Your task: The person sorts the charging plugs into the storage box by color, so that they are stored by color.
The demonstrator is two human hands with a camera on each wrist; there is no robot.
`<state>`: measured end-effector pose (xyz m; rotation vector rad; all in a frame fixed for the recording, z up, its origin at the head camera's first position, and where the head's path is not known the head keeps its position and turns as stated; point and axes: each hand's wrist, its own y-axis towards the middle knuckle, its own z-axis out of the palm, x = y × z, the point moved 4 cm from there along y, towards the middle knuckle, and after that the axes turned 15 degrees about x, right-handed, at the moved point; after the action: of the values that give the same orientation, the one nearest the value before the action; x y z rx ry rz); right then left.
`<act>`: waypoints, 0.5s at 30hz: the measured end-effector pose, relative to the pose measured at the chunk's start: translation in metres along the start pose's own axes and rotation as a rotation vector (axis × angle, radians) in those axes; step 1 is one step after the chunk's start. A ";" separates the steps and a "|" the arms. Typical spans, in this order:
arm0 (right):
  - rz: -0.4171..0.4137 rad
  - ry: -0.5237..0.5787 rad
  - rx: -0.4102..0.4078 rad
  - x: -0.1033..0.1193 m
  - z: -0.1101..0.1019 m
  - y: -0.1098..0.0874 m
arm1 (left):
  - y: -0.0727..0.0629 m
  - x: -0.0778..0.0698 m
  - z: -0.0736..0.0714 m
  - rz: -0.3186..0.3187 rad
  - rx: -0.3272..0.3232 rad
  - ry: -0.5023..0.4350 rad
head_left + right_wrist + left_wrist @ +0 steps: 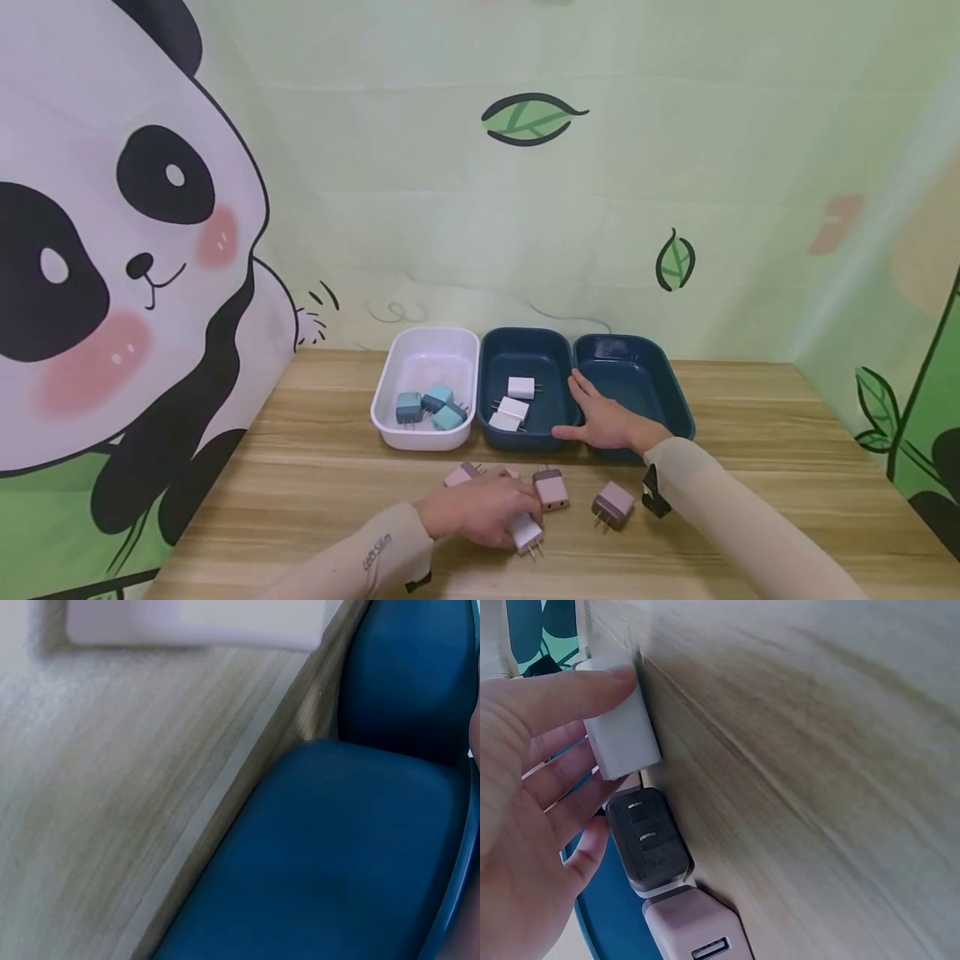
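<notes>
A white USB charger plug (525,531) is pinched between the thumb and fingers of my left hand (487,507), low over the table; the left wrist view shows the thumb across the white plug (622,727). Beside that hand lie pink-and-grey charger plugs: one behind its wrist (462,474), one just right of its fingers (551,492), another farther right (613,505). My right hand (606,422), thumb and fingers extended, touches the adjoining rims of the middle navy bin (551,362) and the right navy bin (622,379). Only a sliver of it enters the right wrist view.
Several white plugs (521,387) lie in the middle bin. To its left stands a white bin (427,367) with several teal plugs (408,407). The three bins stand side by side on the wooden table (322,475), near a panda-printed backdrop (405,225).
</notes>
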<state>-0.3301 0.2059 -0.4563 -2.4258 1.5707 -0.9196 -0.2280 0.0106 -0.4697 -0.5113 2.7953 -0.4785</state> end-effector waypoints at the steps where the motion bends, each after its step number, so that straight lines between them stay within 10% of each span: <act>1: -0.002 0.001 -0.002 0.000 0.000 0.000 | 0.000 0.000 0.000 0.001 0.002 -0.008; 15: 0.003 0.002 -0.009 0.000 0.001 0.001 | -0.003 -0.001 -0.003 -0.005 -0.032 -0.059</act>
<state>-0.3303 0.2054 -0.4581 -2.4291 1.5823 -0.9158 -0.2269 0.0093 -0.4656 -0.5312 2.7501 -0.4132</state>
